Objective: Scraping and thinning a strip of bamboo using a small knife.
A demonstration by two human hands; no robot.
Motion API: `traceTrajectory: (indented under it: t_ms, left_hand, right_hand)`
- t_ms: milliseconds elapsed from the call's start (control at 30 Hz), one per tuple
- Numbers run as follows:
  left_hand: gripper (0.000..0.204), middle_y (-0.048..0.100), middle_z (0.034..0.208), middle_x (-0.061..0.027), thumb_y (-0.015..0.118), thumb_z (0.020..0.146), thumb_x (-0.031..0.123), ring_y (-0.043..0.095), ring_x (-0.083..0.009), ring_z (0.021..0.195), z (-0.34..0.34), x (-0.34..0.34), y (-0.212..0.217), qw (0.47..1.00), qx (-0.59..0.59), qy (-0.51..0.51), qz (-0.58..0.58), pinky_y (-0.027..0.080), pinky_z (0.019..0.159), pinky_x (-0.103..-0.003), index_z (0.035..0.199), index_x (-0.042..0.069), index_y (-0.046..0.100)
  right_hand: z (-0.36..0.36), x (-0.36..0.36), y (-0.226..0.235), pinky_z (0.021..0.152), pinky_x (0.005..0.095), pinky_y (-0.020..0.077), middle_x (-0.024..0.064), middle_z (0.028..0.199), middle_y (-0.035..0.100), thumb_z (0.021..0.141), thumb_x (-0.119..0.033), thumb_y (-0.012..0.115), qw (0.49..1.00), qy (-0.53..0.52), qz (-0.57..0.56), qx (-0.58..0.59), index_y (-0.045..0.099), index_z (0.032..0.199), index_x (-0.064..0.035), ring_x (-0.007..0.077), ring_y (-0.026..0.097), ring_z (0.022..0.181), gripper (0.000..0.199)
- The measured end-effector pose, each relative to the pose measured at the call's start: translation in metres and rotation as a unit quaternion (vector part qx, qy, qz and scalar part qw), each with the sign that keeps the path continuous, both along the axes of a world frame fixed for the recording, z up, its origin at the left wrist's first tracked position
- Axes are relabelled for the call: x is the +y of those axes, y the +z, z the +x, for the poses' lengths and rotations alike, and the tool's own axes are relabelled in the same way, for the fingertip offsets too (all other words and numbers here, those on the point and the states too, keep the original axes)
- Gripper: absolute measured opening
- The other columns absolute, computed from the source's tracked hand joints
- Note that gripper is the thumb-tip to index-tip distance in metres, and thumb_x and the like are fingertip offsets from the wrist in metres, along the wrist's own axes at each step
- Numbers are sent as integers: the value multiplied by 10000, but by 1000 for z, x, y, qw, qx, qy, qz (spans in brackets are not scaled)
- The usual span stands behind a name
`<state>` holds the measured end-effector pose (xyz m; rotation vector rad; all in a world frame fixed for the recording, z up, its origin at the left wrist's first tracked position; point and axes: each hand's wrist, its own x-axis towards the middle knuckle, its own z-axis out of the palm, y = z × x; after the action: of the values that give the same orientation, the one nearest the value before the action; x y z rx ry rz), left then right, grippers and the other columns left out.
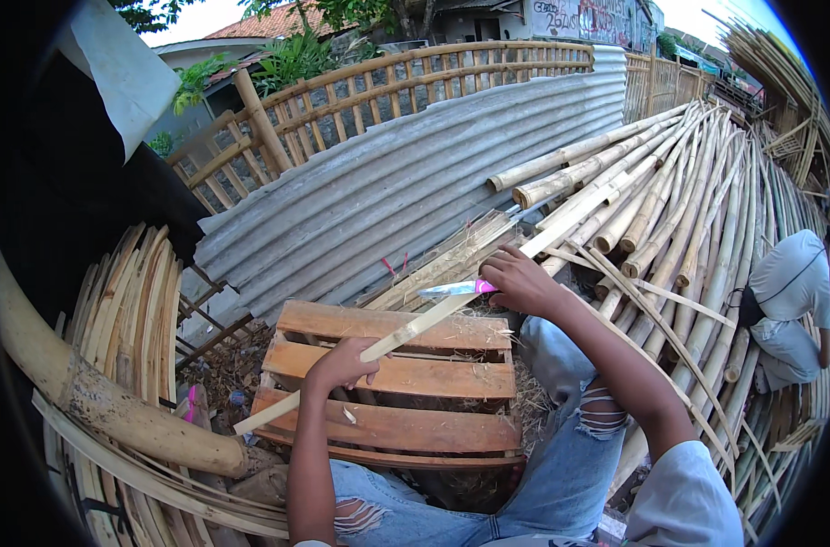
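From my end of the feed, I see the left hand (342, 366) curled around a pale bamboo strip (415, 327), gripping it near its lower end. The right hand (521, 281) is closed on the pink handle of a knife (449, 289), whose blade points left and lies across the strip; I can't tell whether those fingers also press on the bamboo. The strip slants over a slatted wooden worktop (401, 372), its near end jutting past the left edge and its far part running up to the right, beyond the right hand. Thin shavings are scattered on the slats.

Below, I see knees in ripped blue jeans (561, 465) on the near side of the worktop. To the left, a thick bamboo pole (150, 424) angles in beside upright split bamboo slats (128, 310). Beyond the worktop stands a corrugated sheet (415, 150), with a bamboo fence (360, 96) behind it. A great heap of bamboo poles (656, 219) fans out on the right, and at the far right I make out another person (788, 301) in grey clothing.
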<state>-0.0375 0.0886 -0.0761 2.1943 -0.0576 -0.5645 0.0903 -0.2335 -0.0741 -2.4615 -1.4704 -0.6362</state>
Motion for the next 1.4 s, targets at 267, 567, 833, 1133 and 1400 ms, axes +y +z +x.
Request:
traceTrajectory:
  t_ms: [267, 567, 833, 1133, 1400]
  left_hand:
    - [389, 539, 1200, -53, 668, 734, 111, 507, -255, 1107, 1, -17, 2, 828, -505, 14, 242, 311, 1041, -455, 1111, 131, 577]
    - [276, 574, 1105, -54, 638, 771, 120, 542, -249, 1043, 22, -43, -24, 843, -521, 19, 131, 329, 1008, -465, 1039, 84, 583]
    - [379, 540, 1145, -91, 665, 749, 150, 523, -294, 1040, 29, -80, -32, 889, -449, 10, 91, 356, 986, -392, 1103, 75, 551]
    - [833, 494, 1246, -187, 717, 731, 364, 499, -332, 1133, 17, -71, -40, 956, -282, 19, 73, 413, 933, -412, 1366, 76, 261]
    - [894, 508, 1240, -143, 773, 688, 279, 557, -257, 1051, -28, -35, -14, 991, -78, -14, -105, 445, 914, -397, 1378, 98, 235]
  right_hand:
    - [9, -34, -22, 667, 434, 424, 171, 741, 552, 648, -116, 724, 972, -80, 129, 180, 487, 792, -11, 381, 543, 765, 297]
    - [42, -28, 24, 565, 355, 400, 145, 614, 506, 628, -108, 771, 873, -204, 420, 136, 474, 729, 22, 267, 473, 569, 340]
    - [84, 12, 110, 498, 244, 401, 18, 620, 545, 655, -126, 801, 648, -54, 723, 233, 455, 597, -66, 88, 514, 575, 356]
    - [82, 52, 102, 467, 281, 477, 56, 754, 600, 711, -126, 776, 438, -29, 802, 405, 388, 787, -113, 160, 592, 650, 396]
    - [119, 26, 36, 578, 316, 553, 42, 833, 610, 776, -187, 719, 365, -62, 774, 515, 563, 918, -31, 143, 581, 696, 262]
